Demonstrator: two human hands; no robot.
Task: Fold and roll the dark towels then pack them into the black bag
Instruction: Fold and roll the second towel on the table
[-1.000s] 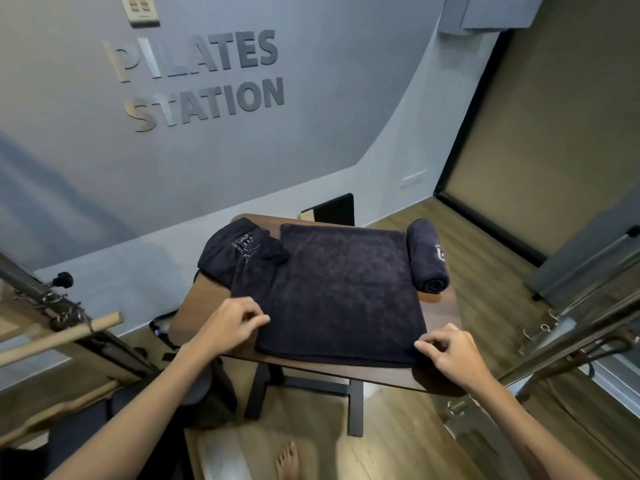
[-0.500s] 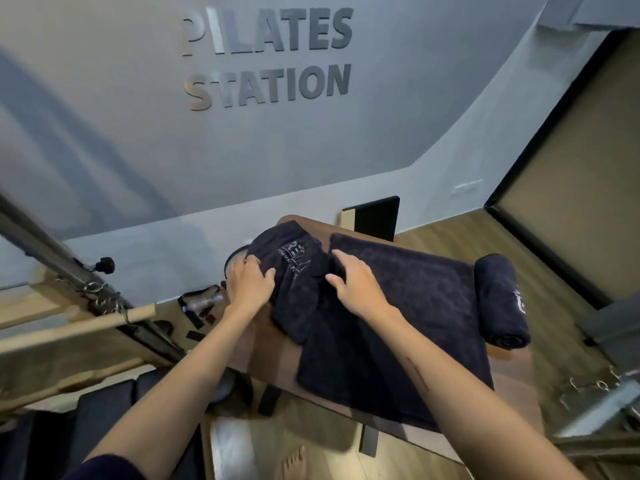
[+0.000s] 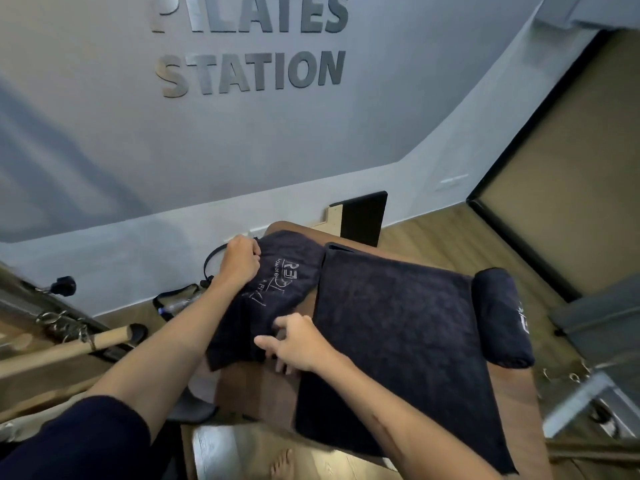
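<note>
A black bag point(image 3: 277, 289) with pale printed lettering lies on the left part of a small wooden table point(image 3: 263, 386). My left hand point(image 3: 239, 259) grips the bag's far edge. My right hand point(image 3: 294, 342) pinches the bag's near edge where it meets the flat towel. A dark towel point(image 3: 398, 337) lies folded flat across the middle of the table. A rolled dark towel point(image 3: 500, 317) rests along the flat towel's right side, with a pale logo showing on it.
The grey wall with "PILATES STATION" lettering stands just behind the table. A black panel point(image 3: 362, 216) leans against it. Pilates equipment with a wooden bar point(image 3: 69, 348) sits at the left, metal frames at the right. A bare foot point(image 3: 282, 462) is below the table edge.
Both hands left the flat towel's near corners and moved to the black bag. The left hand now holds its far edge, the right hand slid down to its near edge. The view shifted left.
</note>
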